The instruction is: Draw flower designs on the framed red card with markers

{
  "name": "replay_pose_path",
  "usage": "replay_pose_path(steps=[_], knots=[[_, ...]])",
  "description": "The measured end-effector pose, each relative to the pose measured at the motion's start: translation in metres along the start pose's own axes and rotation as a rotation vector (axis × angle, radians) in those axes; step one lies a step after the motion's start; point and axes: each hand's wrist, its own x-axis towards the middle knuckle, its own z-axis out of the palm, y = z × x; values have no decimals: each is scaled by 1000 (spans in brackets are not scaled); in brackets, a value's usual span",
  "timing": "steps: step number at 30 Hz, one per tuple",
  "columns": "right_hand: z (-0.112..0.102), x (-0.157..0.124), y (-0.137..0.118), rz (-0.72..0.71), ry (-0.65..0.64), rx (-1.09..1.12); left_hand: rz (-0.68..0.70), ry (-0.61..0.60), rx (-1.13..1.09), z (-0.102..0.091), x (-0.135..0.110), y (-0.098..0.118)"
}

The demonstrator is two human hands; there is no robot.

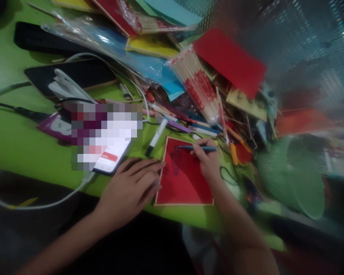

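Observation:
A red card [186, 183] with a dark drawn outline lies near the front edge of the green table [14, 141]. My right hand [208, 160] rests on the card's right side, its fingers closed round a blue pen [199, 148] that lies almost level, tip to the left. My left hand [132, 189] lies flat with fingers stretched out, fingertips touching the card's left edge, just below a phone [111, 158] with a lit screen.
A heap of coloured paper, pens and a bag of red-tipped sticks [199, 86] fills the table behind the card. A white marker [156, 137] lies left of the card. A black tablet [74, 74] and cables sit at left. A green bowl [292, 179] stands at right.

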Motion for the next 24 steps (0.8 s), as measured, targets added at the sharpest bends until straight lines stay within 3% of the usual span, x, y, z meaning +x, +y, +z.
replay_pose_path(steps=[11, 19, 24], knots=[[-9, -6, 10, -43, 43, 153, -2, -10, 9, 2, 0, -1], [-22, -16, -15, 41, 19, 115, 23, 12, 14, 0, 1, -2], [-19, -18, 1, 38, 23, 145, 20, -1, 26, 0, 1, -2]])
